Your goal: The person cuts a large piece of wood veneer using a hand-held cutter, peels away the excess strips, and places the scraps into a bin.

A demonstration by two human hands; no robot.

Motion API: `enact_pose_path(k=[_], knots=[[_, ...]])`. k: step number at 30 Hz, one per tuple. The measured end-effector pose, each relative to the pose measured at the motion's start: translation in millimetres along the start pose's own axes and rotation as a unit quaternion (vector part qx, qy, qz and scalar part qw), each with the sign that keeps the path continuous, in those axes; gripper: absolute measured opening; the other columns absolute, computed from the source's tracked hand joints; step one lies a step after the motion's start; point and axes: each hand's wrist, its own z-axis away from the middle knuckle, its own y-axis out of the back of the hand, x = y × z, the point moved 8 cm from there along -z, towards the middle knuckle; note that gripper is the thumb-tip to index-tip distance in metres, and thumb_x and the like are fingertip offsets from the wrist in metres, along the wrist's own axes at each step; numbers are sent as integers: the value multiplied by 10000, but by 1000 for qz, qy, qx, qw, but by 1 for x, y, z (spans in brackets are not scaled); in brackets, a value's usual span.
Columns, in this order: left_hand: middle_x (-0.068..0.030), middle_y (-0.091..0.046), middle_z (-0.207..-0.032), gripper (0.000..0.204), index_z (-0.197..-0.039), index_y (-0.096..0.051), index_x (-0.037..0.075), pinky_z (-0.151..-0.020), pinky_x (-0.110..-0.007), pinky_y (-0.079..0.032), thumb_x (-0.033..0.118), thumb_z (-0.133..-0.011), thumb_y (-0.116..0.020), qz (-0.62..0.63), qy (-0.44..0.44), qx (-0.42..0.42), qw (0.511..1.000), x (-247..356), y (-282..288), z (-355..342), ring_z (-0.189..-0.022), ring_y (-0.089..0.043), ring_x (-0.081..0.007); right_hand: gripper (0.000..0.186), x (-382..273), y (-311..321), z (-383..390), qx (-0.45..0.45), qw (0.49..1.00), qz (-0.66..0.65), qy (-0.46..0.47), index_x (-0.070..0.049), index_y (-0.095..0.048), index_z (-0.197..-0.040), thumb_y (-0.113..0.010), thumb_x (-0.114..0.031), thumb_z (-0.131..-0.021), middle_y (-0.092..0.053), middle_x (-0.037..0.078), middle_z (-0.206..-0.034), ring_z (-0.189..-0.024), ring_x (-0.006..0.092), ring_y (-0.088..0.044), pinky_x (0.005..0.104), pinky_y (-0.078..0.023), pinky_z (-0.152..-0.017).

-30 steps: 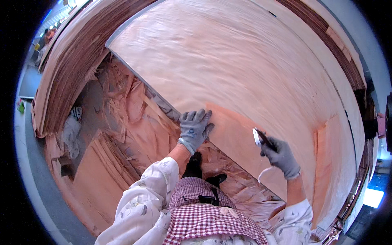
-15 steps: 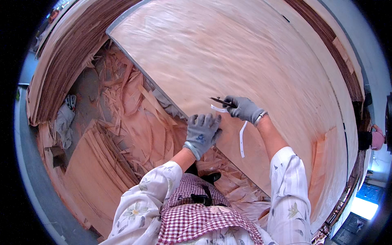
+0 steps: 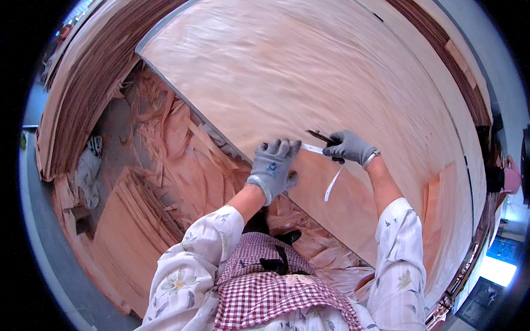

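Note:
My left hand (image 3: 273, 166), in a grey glove, lies with its fingers stretched and thumb apart at the near edge of a large pale wood veneer sheet (image 3: 287, 71). Beside its index fingertip is the end of a perforated white tape strip (image 3: 312, 148). To the right, my gloved right hand (image 3: 351, 148) is closed round a slim dark tool (image 3: 318, 135) whose narrow end points left; its exact kind is unclear. The tape passes into that hand too, and a loose tail of it hangs below onto the veneer.
Torn veneer scraps (image 3: 193, 160) cover the floor left of the sheet. Stacked veneer (image 3: 83, 99) rises at the far left, and another pile (image 3: 132, 226) leans nearer. A grey cloth (image 3: 88, 171) lies on the left. Another person in pink (image 3: 512, 175) is at the far right.
My right hand has moved right with the tool, so the tape between the hands now shows as a straight length. My left hand has shifted slightly up.

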Motion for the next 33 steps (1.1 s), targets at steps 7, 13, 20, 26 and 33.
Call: enact_pose_path(k=[7, 13, 20, 26, 33], knots=[[-100, -473, -1204, 810, -1415, -326, 214, -886, -481, -357, 434, -709, -656, -78, 16, -85, 993, 3, 0, -7, -1153, -441, -309, 220, -1, -20, 31, 16, 986, -163, 34, 1, -615, -841, -659, -211, -802, -588, 49, -639, -496, 89, -505, 236, -391, -451], [-91, -451, -1246, 787, -1386, -391, 210, -893, -476, -355, 445, -688, -669, -84, 28, -123, 989, -1, -11, -6, -1183, -416, -305, 184, -28, -43, 55, 44, 988, -146, 39, 0, -611, -825, -652, -176, -791, -571, 39, -618, -492, 95, -513, 245, -393, -427], [-107, -435, -1324, 731, -1335, -472, 149, -983, -457, -320, 375, -677, -698, 34, -32, 62, 997, -19, -8, 8, -1226, -395, -317, 217, -19, -93, 82, 31, 948, -312, 53, -52, -651, -985, -648, -221, -849, -574, -12, -663, -522, 50, -466, 207, -358, -453], [-165, -499, -1289, 535, -1303, -472, 51, -1028, -441, -333, 82, -778, -571, 178, 18, 175, 968, -51, 1, 46, -1207, -453, -339, 255, 28, -133, 47, 92, 940, -320, 69, -31, -631, -1067, -630, -164, -848, -592, 2, -755, -603, 75, -511, 224, -421, -531], [-162, -502, -1282, 504, -1280, -497, 73, -1037, -463, -321, 186, -799, -598, 108, -88, 93, 986, 13, -16, 98, -1213, -454, -327, 292, 28, -133, 46, 96, 955, -273, 71, -18, -606, -1053, -643, -207, -834, -591, 13, -766, -637, 91, -521, 247, -437, -583]])
